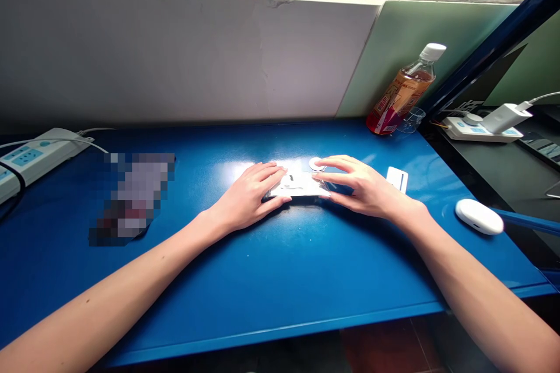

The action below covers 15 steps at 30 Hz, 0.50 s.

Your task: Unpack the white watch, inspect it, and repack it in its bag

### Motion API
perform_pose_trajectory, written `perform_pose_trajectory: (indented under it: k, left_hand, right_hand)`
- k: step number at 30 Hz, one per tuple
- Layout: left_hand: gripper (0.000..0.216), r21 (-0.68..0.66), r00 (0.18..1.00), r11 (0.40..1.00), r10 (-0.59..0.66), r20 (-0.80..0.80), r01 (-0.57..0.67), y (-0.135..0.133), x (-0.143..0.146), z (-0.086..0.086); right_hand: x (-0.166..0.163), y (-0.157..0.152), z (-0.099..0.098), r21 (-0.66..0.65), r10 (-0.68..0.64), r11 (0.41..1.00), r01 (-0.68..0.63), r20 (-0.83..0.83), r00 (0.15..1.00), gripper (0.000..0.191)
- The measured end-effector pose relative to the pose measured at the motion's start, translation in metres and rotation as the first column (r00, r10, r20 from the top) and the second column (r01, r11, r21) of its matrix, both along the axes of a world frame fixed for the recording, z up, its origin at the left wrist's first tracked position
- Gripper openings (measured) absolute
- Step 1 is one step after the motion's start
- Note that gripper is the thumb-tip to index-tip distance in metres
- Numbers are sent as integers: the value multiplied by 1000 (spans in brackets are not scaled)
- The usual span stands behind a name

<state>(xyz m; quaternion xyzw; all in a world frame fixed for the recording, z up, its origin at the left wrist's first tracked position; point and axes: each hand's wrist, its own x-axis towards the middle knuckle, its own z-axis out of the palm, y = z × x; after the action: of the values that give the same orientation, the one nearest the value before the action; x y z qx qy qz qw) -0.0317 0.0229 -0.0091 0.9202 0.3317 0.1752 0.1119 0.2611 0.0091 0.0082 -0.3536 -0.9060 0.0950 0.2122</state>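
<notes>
Pictured at a blue tabletop (262,280): left hand (248,195) and right hand (366,187) spread at opposite ends of a white packet (303,185) lying between; impossible to tell whether gripping. Likely light, slick, flexible; best taken by the short edges.

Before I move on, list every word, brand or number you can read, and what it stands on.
None is clear enough to quote.
Bottle label: printed characters, too small and blurred.
White packet by the hands: a small dark mark, too blurred to tell.
Dark panel behind the right-hand power strip: pale partial characters, unreadable.
</notes>
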Motion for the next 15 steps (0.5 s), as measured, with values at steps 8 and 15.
perform_pose_trajectory:
  k: [8,15]
  left_hand:
    - [39,129,970,991,-10,241,-22,-5,-3,-1]
    - [61,123,975,991,17,223,-45,-7,0,1]
  right_hand:
    - [-13,-8,1,-79,-104,994,81,-355,929,18]
    - [-13,-4,1,-344,-311,922,176,-390,867,30]
